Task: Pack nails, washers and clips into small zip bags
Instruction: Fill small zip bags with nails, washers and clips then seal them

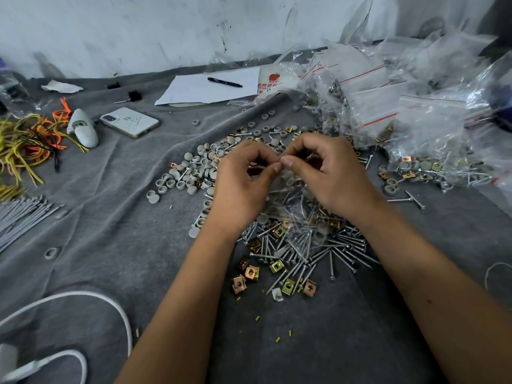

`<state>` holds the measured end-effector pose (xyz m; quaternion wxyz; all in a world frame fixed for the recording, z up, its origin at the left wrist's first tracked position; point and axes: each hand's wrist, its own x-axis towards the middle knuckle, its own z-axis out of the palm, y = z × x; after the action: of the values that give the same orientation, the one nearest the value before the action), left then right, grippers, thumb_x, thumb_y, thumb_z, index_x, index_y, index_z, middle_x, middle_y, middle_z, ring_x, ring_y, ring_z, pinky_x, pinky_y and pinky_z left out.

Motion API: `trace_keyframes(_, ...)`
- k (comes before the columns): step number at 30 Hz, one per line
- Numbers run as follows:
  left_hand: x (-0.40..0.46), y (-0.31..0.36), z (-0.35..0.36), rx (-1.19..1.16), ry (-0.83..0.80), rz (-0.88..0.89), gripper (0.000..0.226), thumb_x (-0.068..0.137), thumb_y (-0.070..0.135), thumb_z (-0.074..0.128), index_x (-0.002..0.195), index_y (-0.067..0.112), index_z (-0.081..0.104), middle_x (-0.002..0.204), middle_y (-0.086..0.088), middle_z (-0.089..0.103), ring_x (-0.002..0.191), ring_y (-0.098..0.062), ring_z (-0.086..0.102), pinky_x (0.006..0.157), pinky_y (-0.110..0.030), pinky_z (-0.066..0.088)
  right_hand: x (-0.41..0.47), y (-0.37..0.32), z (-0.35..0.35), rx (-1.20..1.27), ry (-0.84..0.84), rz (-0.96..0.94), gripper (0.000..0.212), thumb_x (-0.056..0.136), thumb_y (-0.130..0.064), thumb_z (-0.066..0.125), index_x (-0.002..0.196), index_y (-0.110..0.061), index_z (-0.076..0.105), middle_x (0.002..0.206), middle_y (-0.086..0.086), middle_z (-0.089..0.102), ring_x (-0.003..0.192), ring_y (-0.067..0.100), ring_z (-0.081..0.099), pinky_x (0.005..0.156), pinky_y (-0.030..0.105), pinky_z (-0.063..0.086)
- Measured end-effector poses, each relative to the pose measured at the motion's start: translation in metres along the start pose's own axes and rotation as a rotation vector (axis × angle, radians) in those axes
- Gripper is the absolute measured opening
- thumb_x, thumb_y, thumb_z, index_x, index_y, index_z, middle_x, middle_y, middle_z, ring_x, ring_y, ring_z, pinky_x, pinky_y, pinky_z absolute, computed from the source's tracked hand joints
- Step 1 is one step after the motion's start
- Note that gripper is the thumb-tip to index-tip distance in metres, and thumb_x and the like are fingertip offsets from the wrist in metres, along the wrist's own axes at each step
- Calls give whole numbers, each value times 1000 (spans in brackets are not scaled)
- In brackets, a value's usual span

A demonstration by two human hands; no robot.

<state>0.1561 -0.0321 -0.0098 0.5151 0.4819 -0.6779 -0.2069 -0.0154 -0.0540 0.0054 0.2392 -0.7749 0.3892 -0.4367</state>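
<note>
My left hand (243, 184) and my right hand (329, 176) meet above the middle of the grey cloth. Their thumbs and forefingers pinch the top edge of a small clear zip bag (296, 217) that hangs below them with nails and clips inside. Under the bag lies a heap of silver nails (327, 250). Brass-coloured clips (277, 270) are scattered at its near edge. Grey round washers (194, 173) are spread to the left of my hands.
A pile of filled zip bags (410, 106) with red strips fills the back right. A phone (129, 122), paper (210, 85) with a pen (225, 82), yellow and orange ties (30, 142), grey cable ties (22, 217) and a white cable (83, 297) lie on the left.
</note>
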Motion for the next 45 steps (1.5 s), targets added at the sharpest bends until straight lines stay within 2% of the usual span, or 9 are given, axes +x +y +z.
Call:
trace_keyframes(3, 0, 1, 1, -12, -3, -33, 6, 93, 9, 75, 90, 4, 72, 89, -4, 71, 82, -12, 68, 73, -24, 53, 0, 0, 0, 7, 25, -22, 3, 95, -11, 70, 92, -11, 69, 82, -7, 65, 76, 5, 61, 70, 19, 49)
trace_keyframes(11, 0, 3, 0, -8, 2, -29, 5, 93, 3, 74, 89, 0, 72, 93, -8, 71, 90, -23, 68, 84, -43, 57, -1, 2, 1, 38, -16, 8, 7, 97, -15, 68, 91, -18, 69, 81, -11, 66, 75, 1, 61, 69, 17, 46)
trace_keyframes(15, -1, 2, 2, -34, 6, -131, 10, 95, 12, 74, 92, 3, 72, 88, -6, 73, 78, -16, 70, 68, -24, 56, -2, 3, -2, 81, 52, 38, 4, 97, -15, 69, 96, -11, 70, 82, -10, 67, 72, 3, 64, 66, 24, 54)
trace_keyframes(18, 0, 1, 1, -46, -3, -118, 7, 94, 7, 74, 89, 2, 71, 89, -9, 72, 84, -23, 69, 75, -34, 57, -1, 4, -2, 80, 79, 51, 7, 97, -14, 68, 97, -8, 70, 85, -1, 69, 79, 16, 67, 73, 39, 58)
trace_keyframes(21, 0, 1, -1, -58, 1, -87, 7, 92, 5, 74, 87, 2, 71, 89, -9, 71, 86, -25, 68, 80, -41, 57, -1, 3, -2, 123, 50, 71, 7, 98, -15, 68, 95, -9, 71, 81, -3, 68, 74, 12, 65, 67, 32, 54)
trace_keyframes(28, -1, 1, 1, -125, 33, -198, 13, 93, 15, 77, 90, 3, 73, 78, 1, 72, 65, -1, 65, 61, -16, 51, 0, 6, -4, 145, 112, 61, 9, 96, -16, 71, 92, -7, 72, 82, 11, 70, 78, 26, 67, 67, 35, 56)
trace_keyframes(34, 1, -4, -4, -204, 58, -280, 11, 95, 16, 75, 86, 10, 73, 74, 7, 70, 68, -6, 63, 68, -23, 50, 2, 11, -4, 264, 150, 156, 7, 96, -19, 70, 92, -15, 74, 85, 7, 74, 77, 16, 69, 73, 32, 58)
trace_keyframes(40, 0, -2, -3, -359, 56, -298, 12, 89, 22, 79, 84, 12, 74, 80, -3, 76, 74, -18, 71, 74, -40, 60, 2, 10, -3, 377, 180, 176, 8, 92, -21, 75, 87, -27, 78, 85, 1, 78, 83, 24, 74, 78, 38, 63)
trace_keyframes(45, -1, -5, -3, -509, 113, -366, 10, 92, 15, 75, 84, 10, 76, 81, -13, 75, 75, -24, 68, 79, -42, 59, 4, 9, -5, 512, 236, 200, 9, 92, -11, 73, 88, -18, 77, 78, -1, 76, 75, 10, 70, 74, 23, 56)
